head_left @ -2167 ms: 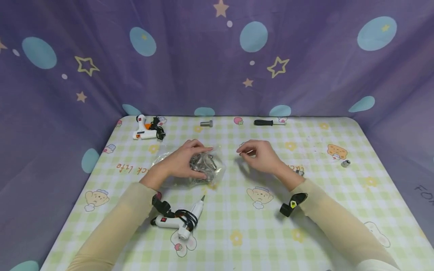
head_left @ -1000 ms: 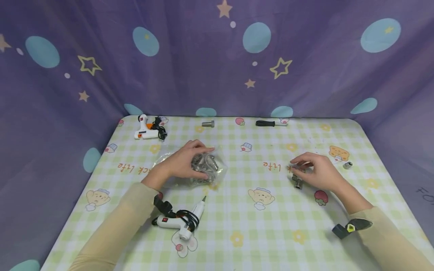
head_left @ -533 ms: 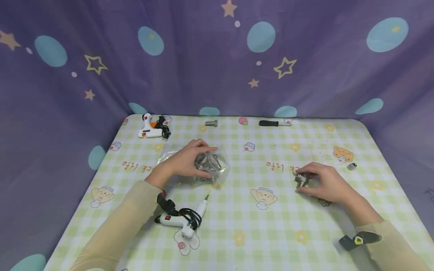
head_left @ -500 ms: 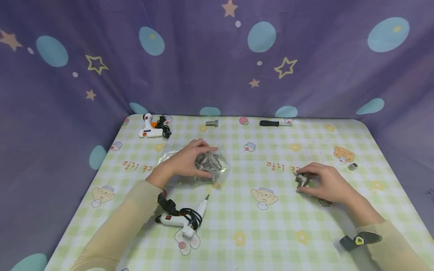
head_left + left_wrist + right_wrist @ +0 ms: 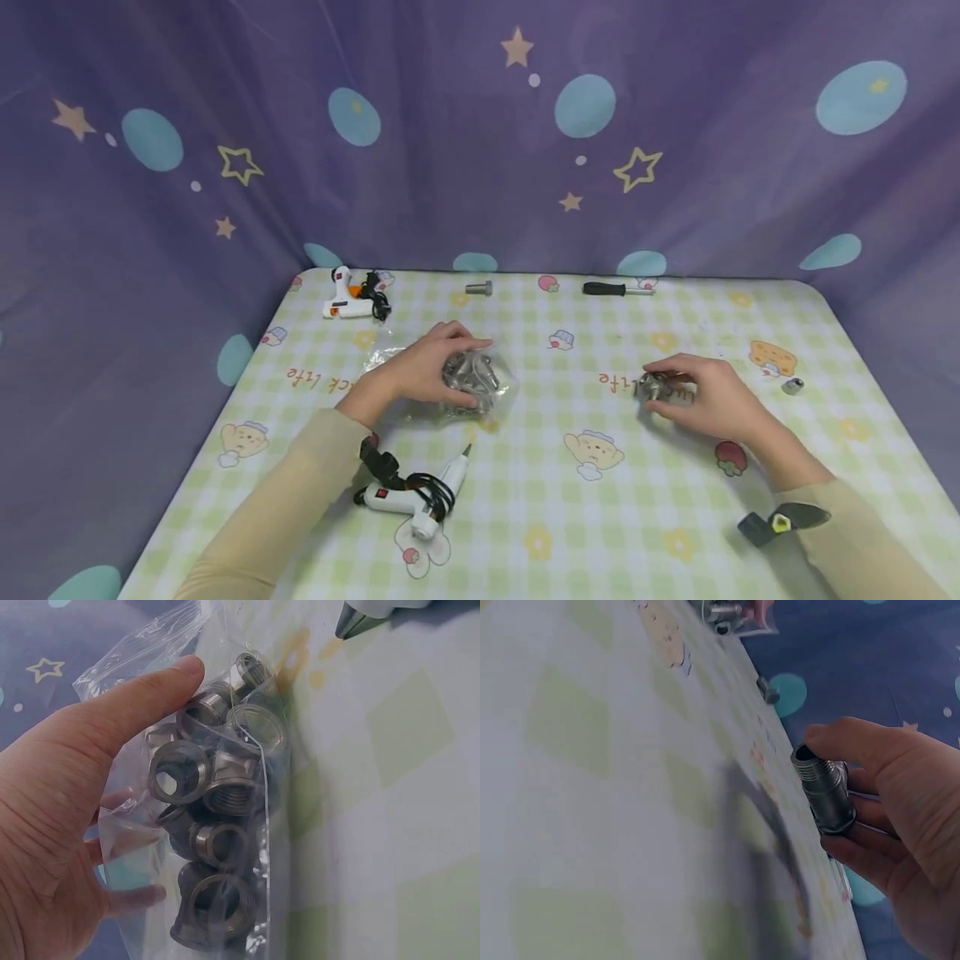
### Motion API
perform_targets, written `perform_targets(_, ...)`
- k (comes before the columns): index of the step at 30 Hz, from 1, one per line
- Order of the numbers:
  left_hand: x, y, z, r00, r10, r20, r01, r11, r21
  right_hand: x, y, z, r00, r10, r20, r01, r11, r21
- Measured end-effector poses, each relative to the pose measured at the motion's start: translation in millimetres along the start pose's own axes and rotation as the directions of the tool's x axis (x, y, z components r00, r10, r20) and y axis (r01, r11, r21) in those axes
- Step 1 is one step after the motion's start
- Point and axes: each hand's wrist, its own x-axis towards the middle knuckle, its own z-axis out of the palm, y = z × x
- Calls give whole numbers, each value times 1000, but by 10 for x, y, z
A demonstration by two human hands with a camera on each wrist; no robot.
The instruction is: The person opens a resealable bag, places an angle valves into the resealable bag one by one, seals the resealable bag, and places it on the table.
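On the table's left half my left hand (image 5: 423, 371) grips a clear plastic bag (image 5: 504, 387) of metal pipe fittings. Its thumb lies along the bag's front, and the fingers show through the plastic behind in the left wrist view. Inside are several threaded fittings (image 5: 180, 772). On the right side, thumb and fingers of my right hand (image 5: 716, 400) pinch a metal pipe fitting (image 5: 825, 791) with a threaded, hollow end. In the right wrist view it appears held off the cloth; part of it is hidden by the fingers.
A white glue gun (image 5: 393, 500) with a coiled black cord lies in front of the bag. Another glue gun (image 5: 352, 308) is at the back left. Along the back edge lie a bolt (image 5: 478, 288) and a black-handled screwdriver (image 5: 606, 289). A small metal fitting (image 5: 792, 386) is at far right.
My right hand has moved right from near the bag, taken hold of the pipe fitting on the cloth, then shifted it slightly left. My left hand has kept its grip on the bag.
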Motion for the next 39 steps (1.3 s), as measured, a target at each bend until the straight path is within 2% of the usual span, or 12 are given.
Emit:
perform_targets(4,-5,12,6,1000,-7,-4,7,1000,0,208,-84,63,1000,16,-5,-16,996,93)
perform_targets(11,-15,34,-1,1000,-13,4,13,1000,3,562,-271,226,998,6,-57,7,976,217)
perform_targets(18,-22,41,-23,1000,-16,8,16,1000,5,840,-468,357,1000,-24,3,22,956,293)
perform_targets(30,9,23,-4,1000,-29,11,28,999,15,1147,-780,705,999,-38,39,22,937,349)
perform_targets(39,10,37,-6,999,-38,12,38,999,2,1254,-1021,988,997,-58,42,38,926,376)
